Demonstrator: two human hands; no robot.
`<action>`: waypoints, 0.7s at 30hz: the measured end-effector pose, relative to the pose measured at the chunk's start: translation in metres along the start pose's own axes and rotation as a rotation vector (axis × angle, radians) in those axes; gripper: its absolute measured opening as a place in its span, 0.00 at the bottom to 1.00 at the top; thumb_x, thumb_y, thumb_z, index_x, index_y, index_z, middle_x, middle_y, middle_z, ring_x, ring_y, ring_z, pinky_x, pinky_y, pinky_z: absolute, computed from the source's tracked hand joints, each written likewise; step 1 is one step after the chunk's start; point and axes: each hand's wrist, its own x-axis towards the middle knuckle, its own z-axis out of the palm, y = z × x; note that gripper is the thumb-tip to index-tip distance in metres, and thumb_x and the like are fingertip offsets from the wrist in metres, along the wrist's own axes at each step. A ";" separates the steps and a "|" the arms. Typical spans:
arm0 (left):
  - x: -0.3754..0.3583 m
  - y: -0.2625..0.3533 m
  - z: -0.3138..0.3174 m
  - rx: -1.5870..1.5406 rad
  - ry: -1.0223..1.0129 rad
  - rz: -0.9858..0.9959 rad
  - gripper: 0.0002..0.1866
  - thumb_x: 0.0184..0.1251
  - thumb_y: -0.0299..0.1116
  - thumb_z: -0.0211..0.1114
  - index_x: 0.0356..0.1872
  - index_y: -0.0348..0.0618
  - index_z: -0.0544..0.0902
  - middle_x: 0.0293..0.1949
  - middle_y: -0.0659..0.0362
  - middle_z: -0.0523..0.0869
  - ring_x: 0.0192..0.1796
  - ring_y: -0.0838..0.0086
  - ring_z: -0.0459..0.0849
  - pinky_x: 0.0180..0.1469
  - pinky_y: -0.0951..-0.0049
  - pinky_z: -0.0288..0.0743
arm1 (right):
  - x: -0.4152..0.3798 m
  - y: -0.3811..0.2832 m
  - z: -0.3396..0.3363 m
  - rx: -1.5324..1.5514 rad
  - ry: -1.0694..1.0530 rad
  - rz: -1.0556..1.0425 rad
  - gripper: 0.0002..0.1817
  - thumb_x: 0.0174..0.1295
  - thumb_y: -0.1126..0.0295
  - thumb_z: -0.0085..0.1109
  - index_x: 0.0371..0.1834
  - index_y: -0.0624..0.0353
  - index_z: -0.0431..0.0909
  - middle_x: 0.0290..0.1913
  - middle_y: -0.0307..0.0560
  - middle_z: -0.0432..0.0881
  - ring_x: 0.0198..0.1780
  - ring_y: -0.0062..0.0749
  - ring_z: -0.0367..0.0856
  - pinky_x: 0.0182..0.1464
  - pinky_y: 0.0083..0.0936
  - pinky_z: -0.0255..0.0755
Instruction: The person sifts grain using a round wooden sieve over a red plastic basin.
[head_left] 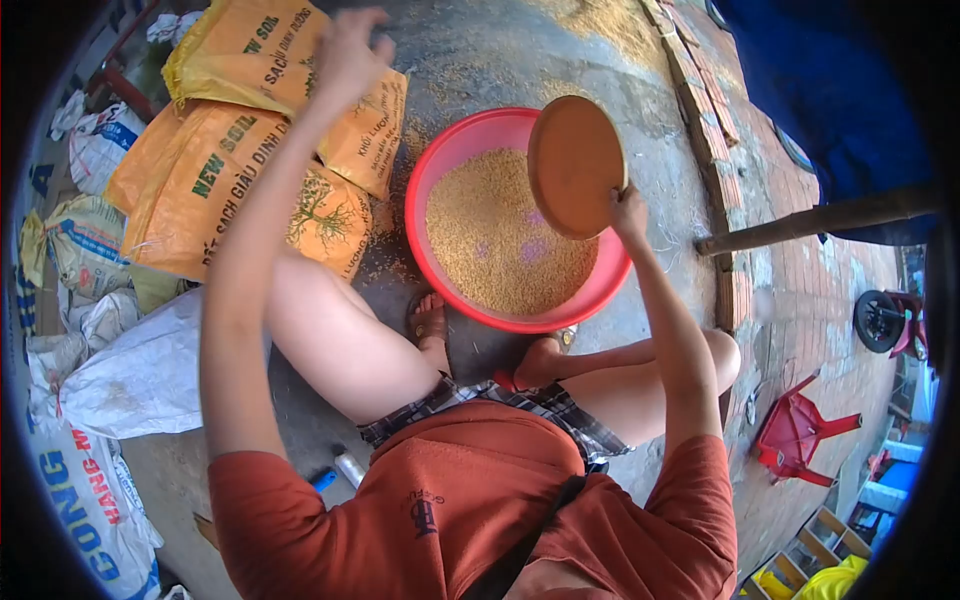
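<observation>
My right hand grips the edge of a round brown dish with a low rim. The dish is tilted up over the right side of a wide red basin. A broad layer of yellowish grain lies in the basin, with a few purple light patches on it. Stretched far out to the upper left, my left hand has its fingers apart and nothing in them. It overlaps the orange printed sacks, which lie in a pile left of the basin.
White sacks lie along the left side. More grain is spread on the floor at the top. A brick edge runs down the right, with a wooden pole crossing it. A red stool lies tipped over at lower right.
</observation>
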 end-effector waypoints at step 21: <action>-0.226 0.048 0.157 -0.341 -0.362 -0.697 0.20 0.64 0.42 0.40 0.49 0.37 0.66 0.40 0.39 0.75 0.42 0.48 0.74 0.45 0.55 0.66 | -0.052 0.004 0.113 0.429 -0.001 0.165 0.12 0.54 0.73 0.46 0.43 0.59 0.69 0.34 0.57 0.77 0.38 0.49 0.76 0.41 0.37 0.68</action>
